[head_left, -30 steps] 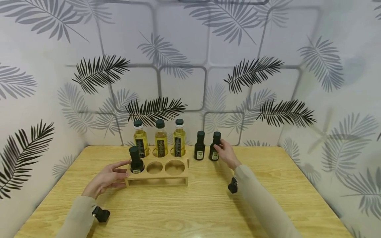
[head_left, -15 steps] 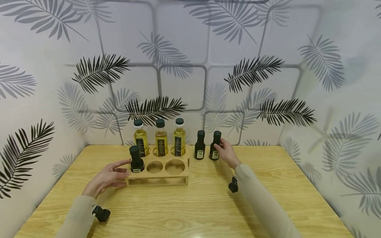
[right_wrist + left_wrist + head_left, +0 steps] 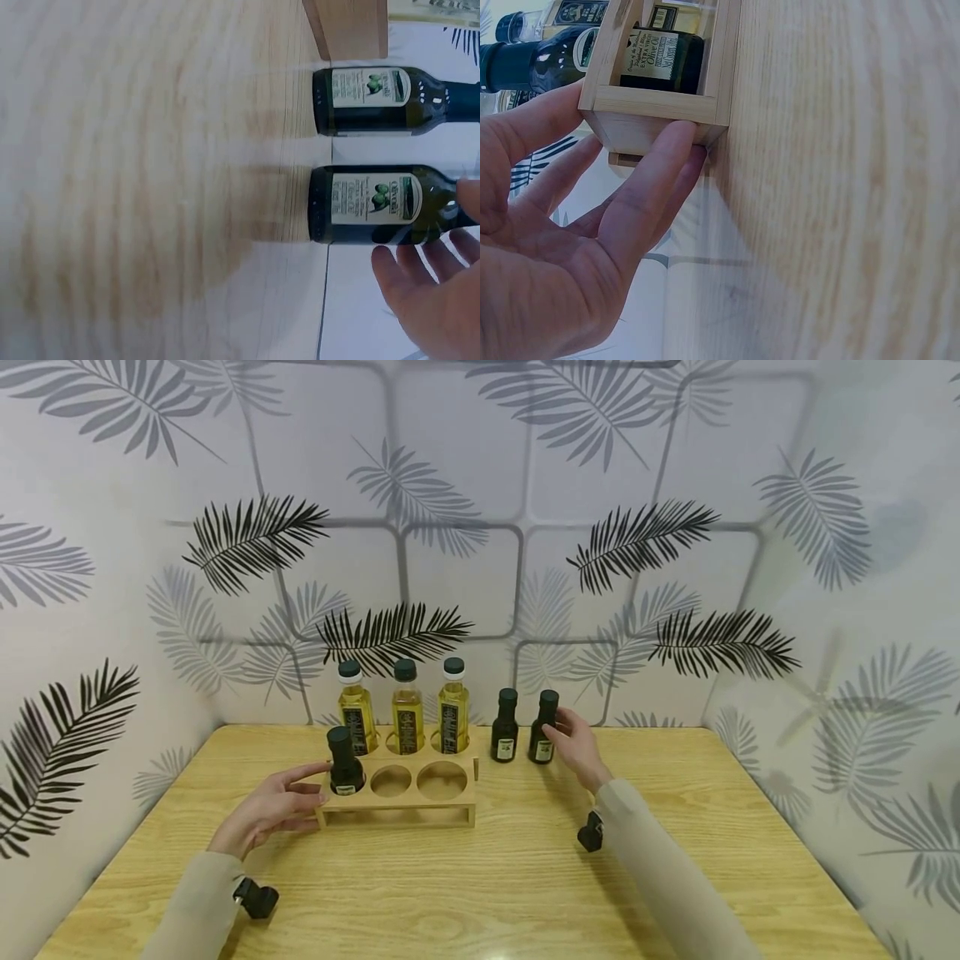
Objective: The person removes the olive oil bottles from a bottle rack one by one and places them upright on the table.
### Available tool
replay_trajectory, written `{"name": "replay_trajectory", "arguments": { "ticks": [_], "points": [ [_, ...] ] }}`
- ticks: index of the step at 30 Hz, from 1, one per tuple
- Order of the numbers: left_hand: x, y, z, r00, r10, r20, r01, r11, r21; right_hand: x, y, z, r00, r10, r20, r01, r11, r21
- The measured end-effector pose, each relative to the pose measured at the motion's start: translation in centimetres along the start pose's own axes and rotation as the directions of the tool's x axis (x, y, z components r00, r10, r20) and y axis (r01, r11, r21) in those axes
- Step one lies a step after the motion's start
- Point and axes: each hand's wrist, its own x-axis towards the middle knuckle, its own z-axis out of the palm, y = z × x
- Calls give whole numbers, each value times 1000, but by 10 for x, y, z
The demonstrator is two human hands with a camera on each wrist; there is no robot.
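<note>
My left hand (image 3: 266,810) touches the left end of the wooden bottle rack (image 3: 397,805) with its fingers stretched out. In the left wrist view the fingertips rest against the rack's end panel (image 3: 641,133). A dark olive oil bottle (image 3: 345,772) stands in the rack's front left hole. To the right of the rack, my right hand (image 3: 577,748) holds the rightmost dark olive oil bottle (image 3: 542,748), which stands upright on the table. Its thumb crosses the neck and its fingertips lie along the far side in the right wrist view. A matching olive oil bottle (image 3: 371,101) stands beside it.
The rack's back row carries three clear bottles of yellow oil (image 3: 407,727) with dark caps. Two front holes, a middle hole (image 3: 391,782) and a right hole (image 3: 442,782), hold no bottle. A leaf-patterned wall (image 3: 480,577) rises behind the table (image 3: 420,893).
Almost nothing differs: the view shifts very slightly. Both hands keep their places on the rack and the bottle, and all bottles stand where they stood.
</note>
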Motion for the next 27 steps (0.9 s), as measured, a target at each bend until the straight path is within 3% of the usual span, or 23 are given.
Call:
{"name": "replay_trajectory", "arguments": {
  "ticks": [8,13,17,22,27],
  "points": [
    [0,1,1,1000,-2,0,2,1000,-6,-11,-5,2,984,25,-177,-17,999,45],
    [-2,2,0,1000,4,12,-4,1000,-4,-15,-10,5,973,17,-228,-5,999,52],
    [-2,3,0,1000,2,13,-2,1000,-6,-18,-10,10,975,28,-220,-6,995,100],
    [-1,3,-1,1000,4,13,-4,1000,-3,-24,-15,22,987,37,-154,-8,983,185],
    [-3,2,0,1000,2,17,-2,1000,-8,-34,-24,36,994,51,-93,-31,978,207]
  ]
}}
